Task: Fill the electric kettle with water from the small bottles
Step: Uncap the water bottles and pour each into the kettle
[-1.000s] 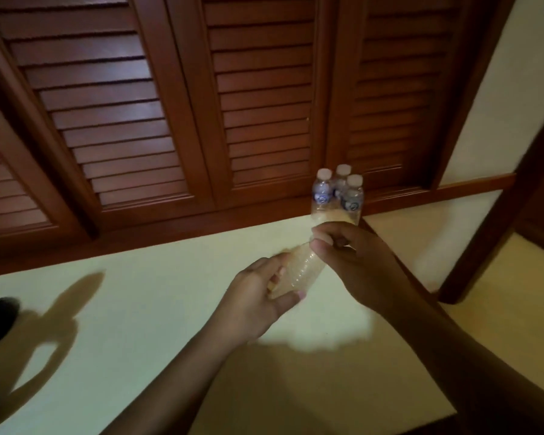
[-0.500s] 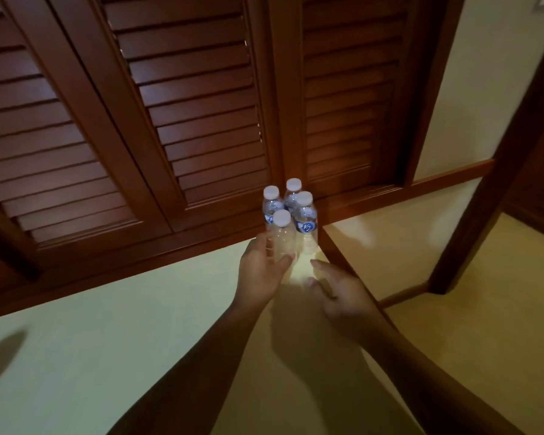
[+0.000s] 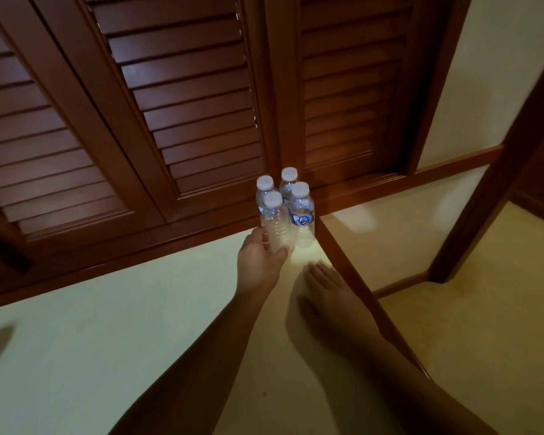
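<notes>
1. Gripped low on its body by the left hand [image 3: 259,262], with the thumb across the near face and the fingers curled round the left flank: a clear small bottle [image 3: 277,224] with a white cap, upright on the pale counter [image 3: 107,340].
2. Packed tight just beyond those fingers, whether touching the held one or not impossible to tell: three more capped bottles, all upright. To the right of the thumb, a blue-labelled bottle [image 3: 302,215]. Straight past the fingertips, a back-left bottle [image 3: 264,189]. Farthest from the fingers, a rear bottle [image 3: 288,182].
3. Laid palm-down on the counter: the right hand [image 3: 327,287], fingers straight and close together, holding nothing. Fingertips just short of the blue-labelled bottle and apart from it.
4. Beyond both sets of fingertips, right behind the cluster: dark louvred doors [image 3: 186,105].
5. Just to the right of the right hand's fingers: a wooden trim [image 3: 343,255] along the counter's edge.
6. Too dim to judge the water level in any bottle.
</notes>
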{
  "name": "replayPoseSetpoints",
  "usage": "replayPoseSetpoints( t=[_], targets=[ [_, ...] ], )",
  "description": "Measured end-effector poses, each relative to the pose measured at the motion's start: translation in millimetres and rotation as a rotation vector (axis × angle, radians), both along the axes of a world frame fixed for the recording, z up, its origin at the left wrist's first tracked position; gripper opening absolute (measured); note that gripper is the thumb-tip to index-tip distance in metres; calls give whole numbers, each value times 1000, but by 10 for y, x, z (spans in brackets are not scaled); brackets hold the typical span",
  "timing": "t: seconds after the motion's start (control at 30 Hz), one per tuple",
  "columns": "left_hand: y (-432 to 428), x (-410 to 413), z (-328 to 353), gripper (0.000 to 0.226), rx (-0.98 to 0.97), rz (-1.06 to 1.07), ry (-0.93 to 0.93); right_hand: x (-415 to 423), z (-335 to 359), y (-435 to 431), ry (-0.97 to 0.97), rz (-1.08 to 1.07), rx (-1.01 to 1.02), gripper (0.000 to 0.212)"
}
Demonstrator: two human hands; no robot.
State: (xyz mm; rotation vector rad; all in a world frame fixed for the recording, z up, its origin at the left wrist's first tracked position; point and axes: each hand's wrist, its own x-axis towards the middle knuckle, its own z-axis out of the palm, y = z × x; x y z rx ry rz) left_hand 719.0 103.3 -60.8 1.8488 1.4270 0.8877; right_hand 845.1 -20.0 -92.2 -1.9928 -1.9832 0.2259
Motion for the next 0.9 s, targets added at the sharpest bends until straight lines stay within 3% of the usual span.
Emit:
replayPoseSetpoints(
  t=[0.37,0.53,0.73,0.9],
  targets=[
    [49,-39,-8,48,-6,-32,39,-3,-10,-1,35,-8,13,64],
    [-79,-163,25,55,-9,-47,14,1,16,-78,158,41,72,80],
    [-639,-868,54,35,9,-114,-40,-326,104,-150,318,-27,93,60],
    [-1198,-1737,-8,30,12,7,-5,-1075,207,-168,381,179,113,49]
  ],
)
